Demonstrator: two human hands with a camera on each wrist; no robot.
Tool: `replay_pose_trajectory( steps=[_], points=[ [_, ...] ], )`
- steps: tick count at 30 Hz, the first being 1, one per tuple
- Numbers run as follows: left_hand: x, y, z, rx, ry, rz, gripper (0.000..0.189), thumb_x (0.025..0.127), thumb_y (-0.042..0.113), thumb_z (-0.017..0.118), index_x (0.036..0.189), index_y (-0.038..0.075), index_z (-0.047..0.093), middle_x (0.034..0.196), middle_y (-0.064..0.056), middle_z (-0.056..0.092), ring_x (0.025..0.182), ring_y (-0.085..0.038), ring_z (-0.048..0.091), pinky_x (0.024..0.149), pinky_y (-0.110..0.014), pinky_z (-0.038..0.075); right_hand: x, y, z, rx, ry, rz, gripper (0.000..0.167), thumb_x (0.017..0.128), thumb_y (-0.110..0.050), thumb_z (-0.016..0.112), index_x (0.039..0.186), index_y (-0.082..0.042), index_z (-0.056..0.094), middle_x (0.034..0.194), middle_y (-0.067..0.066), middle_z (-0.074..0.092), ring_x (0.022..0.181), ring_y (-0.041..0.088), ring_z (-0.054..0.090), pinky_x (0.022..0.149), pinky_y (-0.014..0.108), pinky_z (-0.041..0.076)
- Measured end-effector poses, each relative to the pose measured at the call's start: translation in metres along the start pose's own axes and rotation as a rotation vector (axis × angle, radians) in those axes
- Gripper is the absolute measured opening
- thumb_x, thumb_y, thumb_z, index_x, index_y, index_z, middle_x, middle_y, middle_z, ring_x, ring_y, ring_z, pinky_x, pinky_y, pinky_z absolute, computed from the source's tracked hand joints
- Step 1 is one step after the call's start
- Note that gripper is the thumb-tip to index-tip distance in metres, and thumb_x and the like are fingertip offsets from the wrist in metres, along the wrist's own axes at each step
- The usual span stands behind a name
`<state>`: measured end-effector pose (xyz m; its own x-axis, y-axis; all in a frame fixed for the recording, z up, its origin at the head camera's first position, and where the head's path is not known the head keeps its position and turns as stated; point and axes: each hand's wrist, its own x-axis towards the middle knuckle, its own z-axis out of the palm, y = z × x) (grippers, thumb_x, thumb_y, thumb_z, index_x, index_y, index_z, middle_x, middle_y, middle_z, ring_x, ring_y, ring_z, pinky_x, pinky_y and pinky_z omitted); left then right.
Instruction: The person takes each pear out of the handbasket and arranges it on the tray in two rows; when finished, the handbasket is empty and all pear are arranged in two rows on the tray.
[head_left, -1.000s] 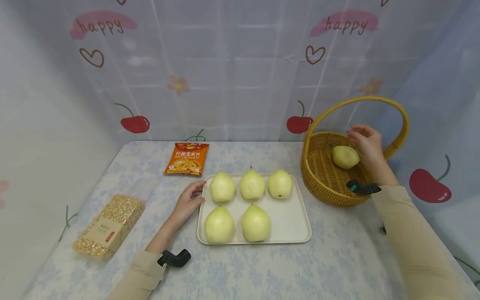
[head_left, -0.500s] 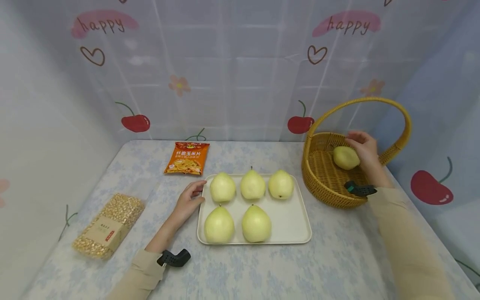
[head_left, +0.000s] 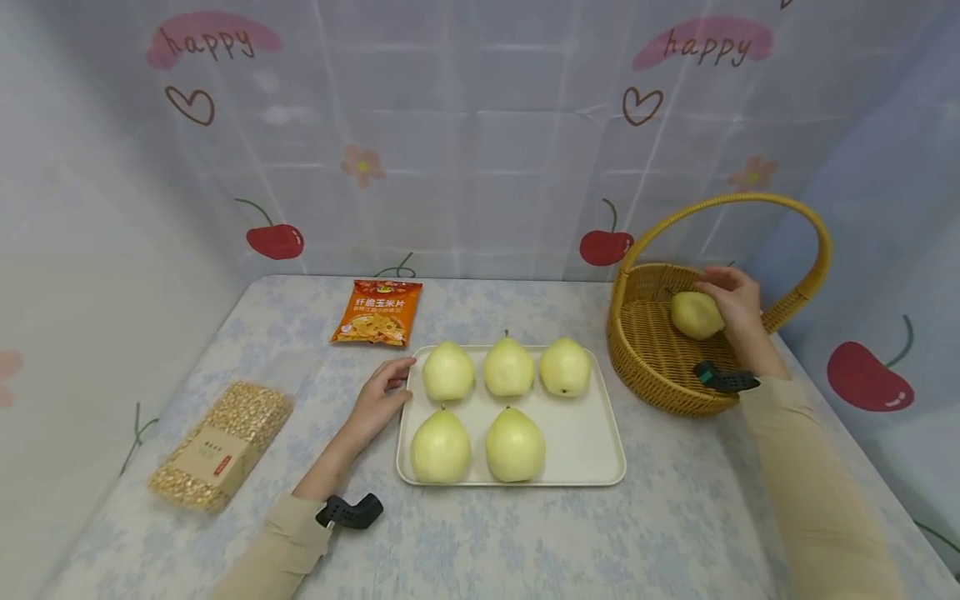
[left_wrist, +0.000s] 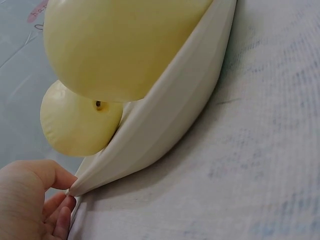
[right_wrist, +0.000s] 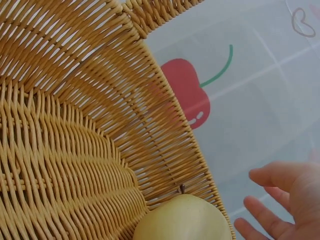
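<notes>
A white tray [head_left: 581, 454] holds several pale yellow-green pears [head_left: 515, 446] in two rows. My left hand [head_left: 378, 398] is at its left edge; in the left wrist view, the thumb and fingers pinch the rim. At the right stands a wicker basket [head_left: 648, 379] with a tall hooped handle and a single pear [head_left: 696, 315] lying inside. My right hand [head_left: 735, 302] reaches in over the basket's right side, beside that pear. The right wrist view shows its fingers [right_wrist: 267, 215] loosely spread, with a gap between them and the pear.
An orange snack packet [head_left: 378, 312] lies behind the tray's left corner. To the left is a clear bag of corn kernels [head_left: 221, 446]. A printed curtain [head_left: 480, 167] hangs along the table's back edge.
My right hand has come lower into the basket, closer to the pear. The left hand stays at the tray's edge, and the head view has shifted slightly.
</notes>
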<state>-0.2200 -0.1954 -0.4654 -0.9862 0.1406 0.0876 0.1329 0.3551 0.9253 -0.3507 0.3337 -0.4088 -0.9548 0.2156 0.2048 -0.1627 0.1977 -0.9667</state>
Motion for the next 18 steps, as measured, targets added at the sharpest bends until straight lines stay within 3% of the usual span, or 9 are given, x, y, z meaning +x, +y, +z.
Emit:
replay_pose_trajectory(
  steps=[5, 10, 18],
  points=[
    [-0.0011, -0.0003, 0.0015, 0.007, 0.006, 0.002, 0.049, 0.088, -0.005, 0.054, 0.137, -0.005, 0.046, 0.135, -0.024, 0.047, 0.121, -0.039, 0.047, 0.106, -0.053, 0.037, -0.0016, 0.0029, -0.0014, -0.075, 0.011, 0.03, 0.016, 0.09, -0.008, 0.061, 0.103, -0.017, 0.062, 0.082, -0.023, 0.063, 0.077, -0.008, 0.058, 0.068, 0.005, 0.047],
    [-0.0043, -0.0031, 0.0029, 0.011, -0.011, -0.021, 0.049, 0.089, -0.004, 0.054, 0.137, -0.005, 0.045, 0.136, -0.025, 0.046, 0.121, -0.039, 0.047, 0.107, -0.052, 0.037, -0.0042, 0.005, -0.0018, -0.054, 0.004, 0.054, 0.02, 0.09, -0.005, 0.061, 0.109, -0.008, 0.06, 0.082, -0.021, 0.062, 0.076, -0.008, 0.057, 0.069, 0.004, 0.047],
    [-0.0021, -0.0004, 0.0015, 0.02, 0.006, 0.001, 0.048, 0.089, -0.004, 0.054, 0.136, -0.003, 0.047, 0.136, -0.023, 0.047, 0.12, -0.038, 0.047, 0.106, -0.052, 0.037, -0.0031, 0.0041, -0.004, -0.134, 0.008, 0.076, 0.022, 0.09, -0.012, 0.063, 0.111, -0.012, 0.061, 0.082, -0.028, 0.059, 0.078, -0.01, 0.053, 0.068, 0.004, 0.044]
  ],
)
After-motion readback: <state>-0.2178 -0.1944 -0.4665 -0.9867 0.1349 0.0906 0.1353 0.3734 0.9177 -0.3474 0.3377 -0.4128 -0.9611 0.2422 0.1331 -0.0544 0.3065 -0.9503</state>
